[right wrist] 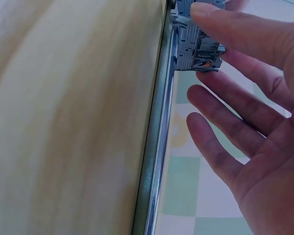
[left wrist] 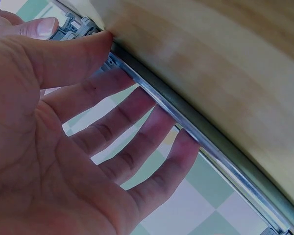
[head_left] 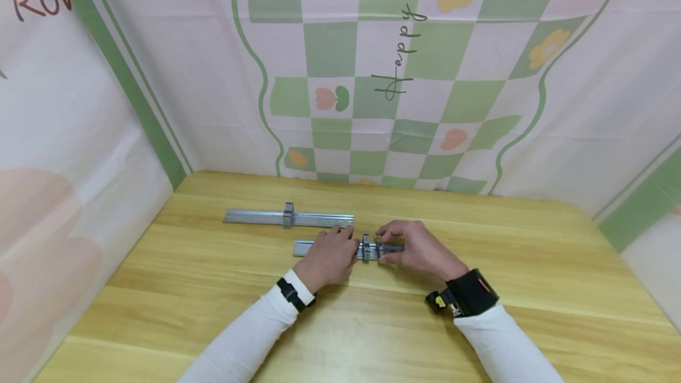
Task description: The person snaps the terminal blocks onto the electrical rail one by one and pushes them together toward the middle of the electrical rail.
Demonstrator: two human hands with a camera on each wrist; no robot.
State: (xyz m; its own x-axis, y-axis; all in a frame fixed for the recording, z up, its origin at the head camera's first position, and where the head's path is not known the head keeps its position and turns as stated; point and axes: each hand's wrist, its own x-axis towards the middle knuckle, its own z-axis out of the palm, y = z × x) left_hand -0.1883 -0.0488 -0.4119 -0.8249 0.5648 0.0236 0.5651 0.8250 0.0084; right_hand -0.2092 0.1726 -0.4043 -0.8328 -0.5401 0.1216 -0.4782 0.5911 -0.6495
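A metal DIN rail (head_left: 303,248) lies on the wooden table in front of me. My left hand (head_left: 331,256) holds it across the middle; in the left wrist view the thumb and the fingertips are at the rail's (left wrist: 225,169) edges. A grey terminal block (head_left: 366,247) stands on this rail between my hands. Just right of it, my right hand (head_left: 420,250) pinches another grey terminal block (head_left: 391,249) between thumb and fingers. The right wrist view shows that block (right wrist: 190,46) at the rail (right wrist: 159,161); whether it is fully seated I cannot tell.
Behind and to the left lies a second DIN rail (head_left: 255,217), with grey terminal blocks (head_left: 288,216) clustered near its middle. Its right end is close to my left fingers. A patterned cloth (head_left: 383,135) hangs along the back edge of the wooden table (head_left: 372,336).
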